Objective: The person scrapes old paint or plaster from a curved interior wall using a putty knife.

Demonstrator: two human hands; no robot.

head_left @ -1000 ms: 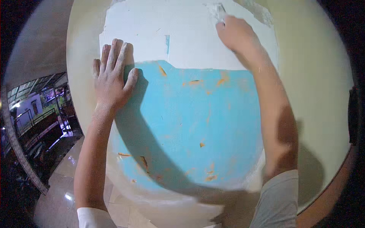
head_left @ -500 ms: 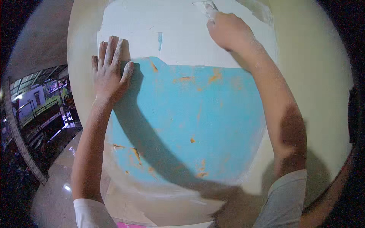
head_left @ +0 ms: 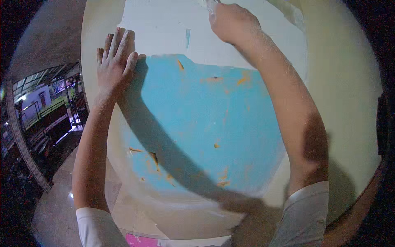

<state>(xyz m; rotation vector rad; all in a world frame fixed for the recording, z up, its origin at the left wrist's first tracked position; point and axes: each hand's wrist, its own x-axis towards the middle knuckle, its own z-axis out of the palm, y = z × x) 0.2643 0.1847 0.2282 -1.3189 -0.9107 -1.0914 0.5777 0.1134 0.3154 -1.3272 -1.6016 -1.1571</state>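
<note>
A wall carries a light-blue patch point(head_left: 193, 111) with orange-brown scuffs and chips. Above it, smooth white filler point(head_left: 160, 24) covers the upper part, leaving a narrow blue sliver point(head_left: 188, 38) bare. My left hand point(head_left: 113, 70), dusted white, lies flat with fingers spread at the left border of the white and blue areas. High on the white area, my right hand point(head_left: 234, 22) is closed around a putty knife point(head_left: 212, 5). Only a small part of that knife shows; its blade is cut off by the top edge of the picture.
Plain cream wall point(head_left: 341, 82) extends to the right. A pink and white flat item point(head_left: 142, 240) lies below, at the bottom edge. On the left are a glossy tiled floor point(head_left: 61, 177) and a dark area with railings point(head_left: 49, 115). My arms' shadows cross the patch.
My right hand has moved left across the white area with the putty knife, which now partly leaves the picture. My left hand sits slightly farther left on the wall. The view has shifted a little.
</note>
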